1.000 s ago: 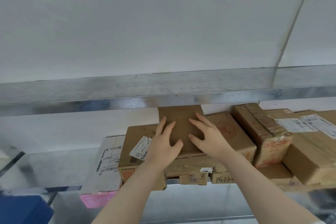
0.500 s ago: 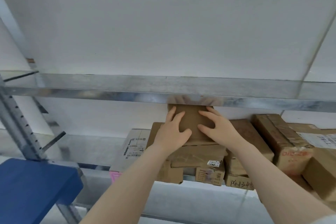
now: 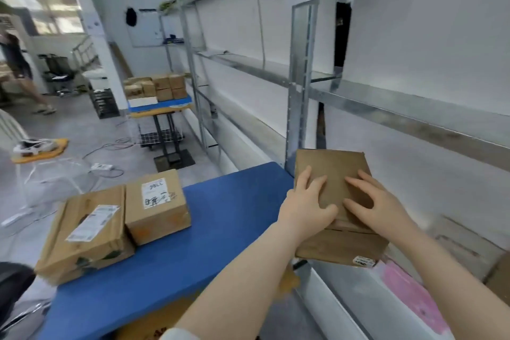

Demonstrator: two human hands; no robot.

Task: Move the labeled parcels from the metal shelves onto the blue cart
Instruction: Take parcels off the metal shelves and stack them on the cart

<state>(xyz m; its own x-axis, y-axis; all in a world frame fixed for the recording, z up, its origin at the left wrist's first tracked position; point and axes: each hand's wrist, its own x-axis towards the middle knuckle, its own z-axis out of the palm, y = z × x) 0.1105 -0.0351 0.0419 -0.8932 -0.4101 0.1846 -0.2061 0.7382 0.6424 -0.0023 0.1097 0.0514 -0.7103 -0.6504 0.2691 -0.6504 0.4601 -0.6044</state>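
A small brown cardboard parcel (image 3: pixel 331 171) rests on top of a larger flat cardboard parcel (image 3: pixel 340 247) with a small label on its front edge. My left hand (image 3: pixel 306 207) and my right hand (image 3: pixel 378 207) press down on the small parcel and carry the stack between the metal shelf (image 3: pixel 414 174) and the blue cart (image 3: pixel 220 207). Two labeled parcels lie on the cart's left part: a wide one (image 3: pixel 85 232) and a squarer one (image 3: pixel 156 204).
Metal shelf uprights (image 3: pixel 299 85) stand just behind the cart. A pink package (image 3: pixel 414 292) and more cardboard lie on the shelf at right. Farther back a second blue cart (image 3: pixel 160 105) holds several boxes. Cables cross the floor; a person stands far left.
The view has swung left from the shelf to the cart. Both hands have pulled the small parcel and the one beneath it off the shelf toward the cart.
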